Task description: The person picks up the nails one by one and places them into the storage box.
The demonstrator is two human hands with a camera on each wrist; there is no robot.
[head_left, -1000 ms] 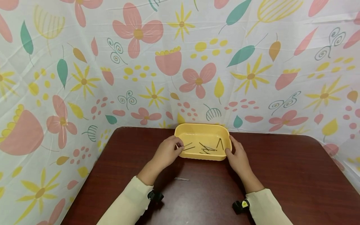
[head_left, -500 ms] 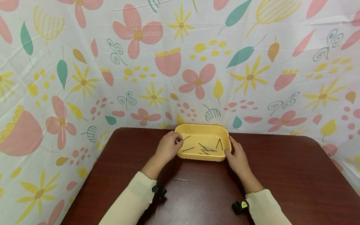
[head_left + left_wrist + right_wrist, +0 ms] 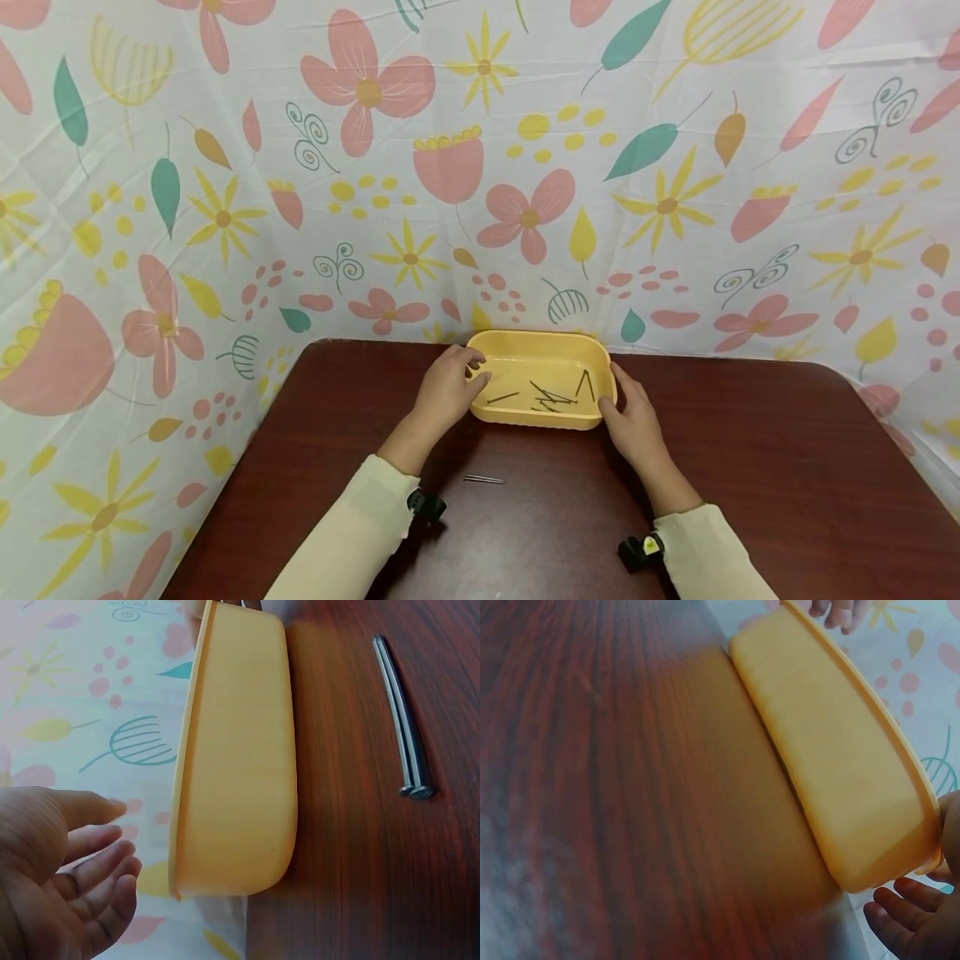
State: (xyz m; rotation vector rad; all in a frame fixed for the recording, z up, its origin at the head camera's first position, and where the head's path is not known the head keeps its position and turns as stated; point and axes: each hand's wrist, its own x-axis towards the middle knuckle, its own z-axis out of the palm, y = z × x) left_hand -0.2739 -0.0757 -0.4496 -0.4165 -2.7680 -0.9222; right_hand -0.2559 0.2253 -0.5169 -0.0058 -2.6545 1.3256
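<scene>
A yellow plastic tray [image 3: 540, 421] stands at the far edge of the table, with several thin dark nails [image 3: 553, 397] lying loose in it. One nail [image 3: 502, 398] lies apart from the others near the left end. Over the tray's left rim hovers my left hand [image 3: 448, 385], thumb and fingers spread, nothing between them. In the left wrist view that hand [image 3: 67, 877] is apart from the tray wall [image 3: 236, 765]. My right hand [image 3: 633, 421] grips the right end of the tray, thumb at the rim and fingers along the outside.
Two nails [image 3: 483, 479] lie side by side on the dark wood table [image 3: 735, 467] in front of the tray; the left wrist view shows these nails [image 3: 405, 724] with flat heads. A flower-patterned cloth [image 3: 525, 275] hangs right behind the table.
My left hand lifted a nail at the tray's left end, then its fingers parted and let it go; that nail is no longer clearly visible. The right hand stays on the tray.
</scene>
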